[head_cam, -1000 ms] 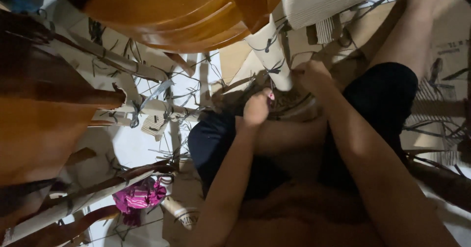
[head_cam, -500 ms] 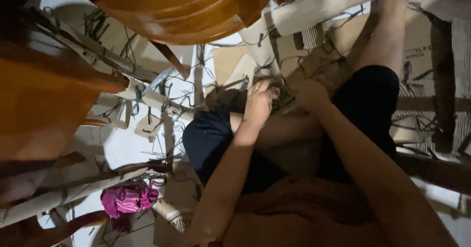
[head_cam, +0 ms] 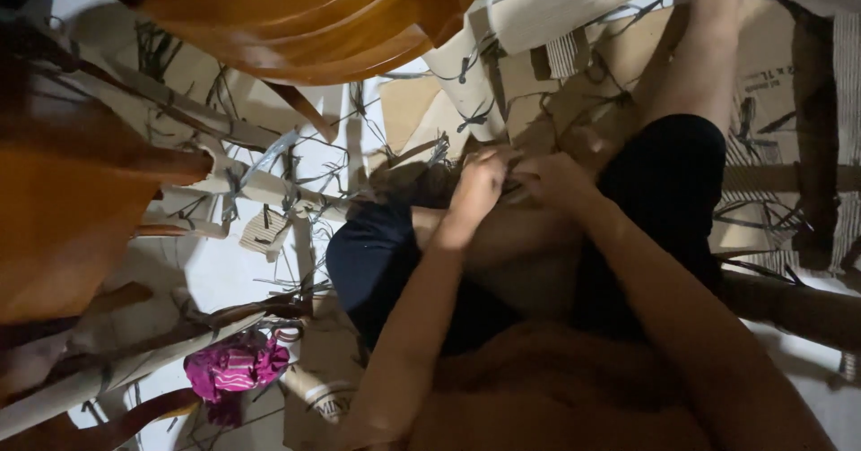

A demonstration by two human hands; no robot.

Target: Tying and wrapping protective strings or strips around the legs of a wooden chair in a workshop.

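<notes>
Above your knee [head_cam: 421, 236], left hand [head_cam: 480, 186] and right hand [head_cam: 552, 177] pinch thin dark strips [head_cam: 513, 175]: light, limp; take them near the ends.

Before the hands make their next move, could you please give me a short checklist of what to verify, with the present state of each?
1. Both hands in view: ok. The left hand and right hand meet above the knees.
2. What the hands pinch: cannot tell. It looks like thin dark strands, but the spot is dim and blurred.
3. Room around the hands: not ok. Cardboard pieces and strand scraps crowd the white floor close by.
4. Overhead clearance: not ok. A wooden chair seat hangs close above the work.
5. Pink cloth bundle out of the way: ok, it lies off to the left side.
</notes>
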